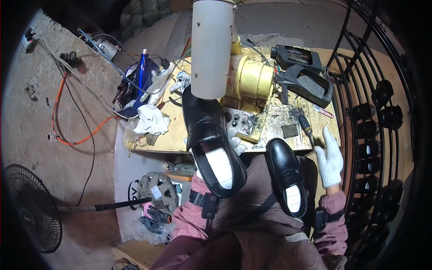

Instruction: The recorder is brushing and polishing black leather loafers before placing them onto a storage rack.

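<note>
My left hand (pixel 236 142), in a pale glove, is mostly hidden behind a black slip-on shoe (pixel 209 128). Its fingertips show along the shoe's right side, closed round it. The toe of this shoe is just under a white cylinder (pixel 209 49), which partly covers it. A second black shoe (pixel 284 168) lies on my lap, toe away from me. My right hand (pixel 330 159), in a white knitted glove, is open at the right edge of the workbench, fingers stretched. Close by its thumb lies a dark-handled tool (pixel 306 126) with a thin shaft, apparently a screwdriver.
On the worn yellow workbench (pixel 175 137) are a yellow machine housing (pixel 252 78), black metal shoe-shaped frames (pixel 308 85), a white cloth (pixel 152 120) and a blue bottle (pixel 143 69). A black rack of shoes (pixel 369 148) stands right; a fan (pixel 33 209) stands left.
</note>
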{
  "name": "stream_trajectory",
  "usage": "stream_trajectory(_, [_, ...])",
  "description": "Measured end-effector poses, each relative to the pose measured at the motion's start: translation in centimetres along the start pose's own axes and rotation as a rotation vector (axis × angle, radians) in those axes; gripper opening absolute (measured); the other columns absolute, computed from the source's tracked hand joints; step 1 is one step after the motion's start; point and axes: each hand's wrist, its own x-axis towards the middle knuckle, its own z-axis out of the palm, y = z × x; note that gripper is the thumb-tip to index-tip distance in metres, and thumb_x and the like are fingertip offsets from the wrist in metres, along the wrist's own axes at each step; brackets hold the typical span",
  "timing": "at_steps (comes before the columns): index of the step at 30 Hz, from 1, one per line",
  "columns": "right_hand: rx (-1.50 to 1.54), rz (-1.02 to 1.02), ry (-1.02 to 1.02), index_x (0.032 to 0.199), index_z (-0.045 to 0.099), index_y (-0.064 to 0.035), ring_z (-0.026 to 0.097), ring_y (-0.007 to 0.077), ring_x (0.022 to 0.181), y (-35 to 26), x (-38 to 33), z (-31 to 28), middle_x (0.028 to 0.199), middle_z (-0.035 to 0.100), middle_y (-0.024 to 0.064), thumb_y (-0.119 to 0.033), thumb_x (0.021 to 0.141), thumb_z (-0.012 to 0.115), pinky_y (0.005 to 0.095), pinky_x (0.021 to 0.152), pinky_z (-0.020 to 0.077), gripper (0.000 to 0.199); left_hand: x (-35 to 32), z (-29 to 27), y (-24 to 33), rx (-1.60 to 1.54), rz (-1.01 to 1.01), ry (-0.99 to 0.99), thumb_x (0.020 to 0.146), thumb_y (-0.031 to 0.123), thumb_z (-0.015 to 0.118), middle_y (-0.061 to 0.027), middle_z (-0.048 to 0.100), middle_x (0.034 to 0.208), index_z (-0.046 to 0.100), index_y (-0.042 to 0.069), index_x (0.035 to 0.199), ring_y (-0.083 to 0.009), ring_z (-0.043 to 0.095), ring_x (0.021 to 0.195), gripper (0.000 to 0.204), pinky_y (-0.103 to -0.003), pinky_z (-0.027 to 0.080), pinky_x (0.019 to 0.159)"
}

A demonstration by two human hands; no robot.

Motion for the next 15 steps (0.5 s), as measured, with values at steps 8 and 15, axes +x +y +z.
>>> stream_trajectory(8, [-0.453,-0.117,-0.036,0.151,0.051,-0.0079,0.062,0.0387,0.119,2.8,2.5,5.1,0.132,0.064,0.0199,-0.027,0.092,0.073,0.0472,0.103,0.0495,0.065,2.0,2.2,1.2,0.069,0.125,-0.029,0.113,0.032,0.046,-0.016,0.06,0.137,0.044,0.002,0.153,-0.0289,0.066,0.119,0.05,-0.045,0.056,0.11])
stream_trajectory(15, [-0.522,-0.147,-0.164,0.156,0.047,-0.0186,0.067,0.033,0.084,3.2,5.2,4.7,0.09,0.066,0.0131,-0.035,0.091,0.076,0.0479,0.075,0.0533,0.074,-0.2,-1.1,0.6,-0.352,-0.188,-0.301,0.094,0.067,0.063,-0.0272,0.055,0.145,0.037,-0.006,0.155,-0.043,0.065,0.12,0.098,-0.052,0.053,0.109])
